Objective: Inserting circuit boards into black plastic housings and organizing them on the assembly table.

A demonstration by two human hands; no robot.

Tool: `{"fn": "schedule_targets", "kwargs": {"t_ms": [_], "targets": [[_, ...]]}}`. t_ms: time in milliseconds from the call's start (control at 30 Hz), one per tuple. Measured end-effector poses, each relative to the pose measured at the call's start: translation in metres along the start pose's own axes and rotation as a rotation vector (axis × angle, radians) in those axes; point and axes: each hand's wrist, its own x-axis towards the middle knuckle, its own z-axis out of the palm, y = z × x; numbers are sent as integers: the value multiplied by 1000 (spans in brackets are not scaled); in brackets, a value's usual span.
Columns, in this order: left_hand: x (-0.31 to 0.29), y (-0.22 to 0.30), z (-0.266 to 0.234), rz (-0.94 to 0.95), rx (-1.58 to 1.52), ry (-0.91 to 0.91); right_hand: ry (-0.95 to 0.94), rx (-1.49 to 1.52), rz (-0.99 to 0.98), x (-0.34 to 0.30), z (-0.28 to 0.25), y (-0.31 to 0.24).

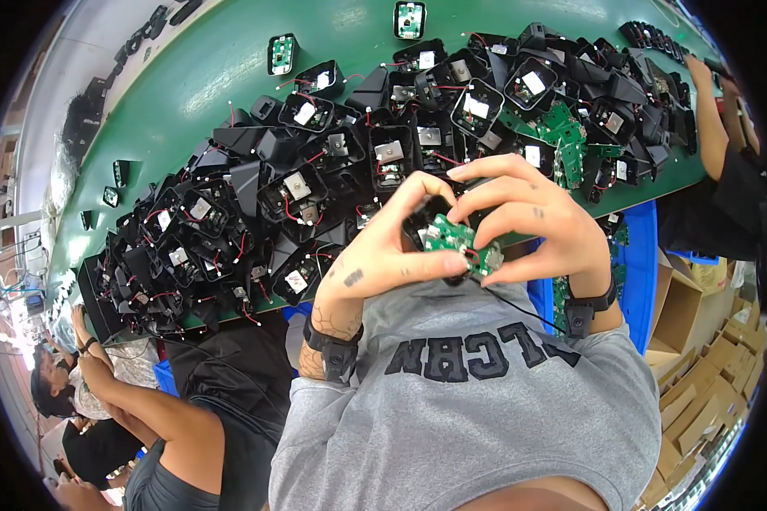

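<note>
Green PCB [458, 241] in hands [452, 243], housings [315, 179] behind

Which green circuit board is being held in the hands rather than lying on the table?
The green circuit board pinched between both thumbs, set on a black housing above the grey shirt.
</note>
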Motion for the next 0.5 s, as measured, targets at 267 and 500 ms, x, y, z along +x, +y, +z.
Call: {"fn": "schedule_targets", "kwargs": {"t_ms": [267,500], "targets": [[5,-5,-2,156,32,-154,-71,81,-8,8,-7,-10],[3,-2,6,281,-246,-13,153,-24,45,2,2,-14]]}}
